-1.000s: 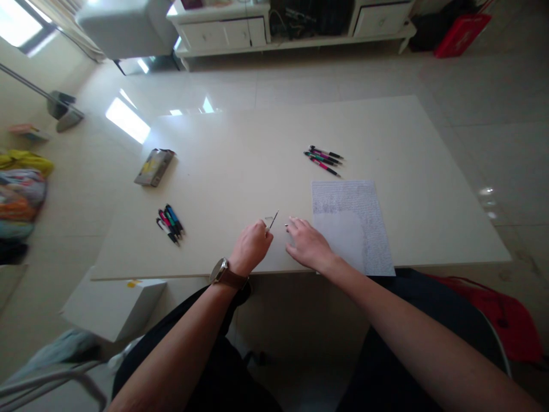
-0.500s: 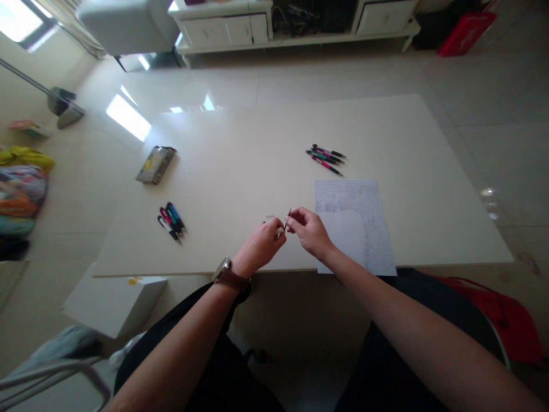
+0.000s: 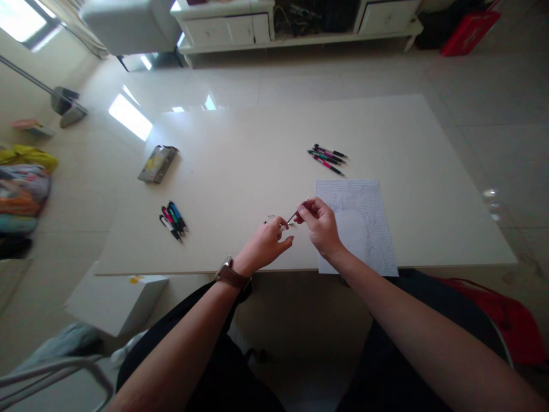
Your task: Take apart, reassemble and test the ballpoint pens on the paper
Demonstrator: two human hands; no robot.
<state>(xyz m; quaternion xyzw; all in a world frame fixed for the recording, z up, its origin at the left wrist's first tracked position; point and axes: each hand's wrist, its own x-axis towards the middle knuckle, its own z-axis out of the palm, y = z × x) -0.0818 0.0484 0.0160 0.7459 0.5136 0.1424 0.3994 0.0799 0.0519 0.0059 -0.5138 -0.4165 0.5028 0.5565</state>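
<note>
Hands: both at the centre of the frame, just above or on the near part of the desk (image 3: 240, 171). Right hand (image 3: 322, 226): thumb and fingertips closed in a pinch on a thin dark rod (image 3: 297, 213), which slants from that grip down and left toward the other hand. Left hand (image 3: 266, 239): thumb stretched away from the forefinger, the other fingers bent; a small whitish piece (image 3: 282, 229) shows at its fingertips. Whether that piece is gripped or only touched: cannot tell. Whether the rod's lower end meets the left fingers: cannot tell either.

Nearby: a small clear piece (image 3: 270, 217) just beyond the left knuckles. Written sheet (image 3: 380, 240) right of centre, partly under the right forearm. One group of pens (image 3: 173, 221) at left centre, another group of pens (image 3: 329, 158) above the sheet.

Technique (judgement): the rod looks slim and probably rolls or slips easily, so a light, steady pinch near its middle should serve better than squeezing. Best to keep it in line with whatever the left fingers steady, shifting it along its length without bending it. Bringing the left thumb in would give firmer support. Keep wrists low over the desk and knuckles clear of the clear piece, which seems easily knocked.
</note>
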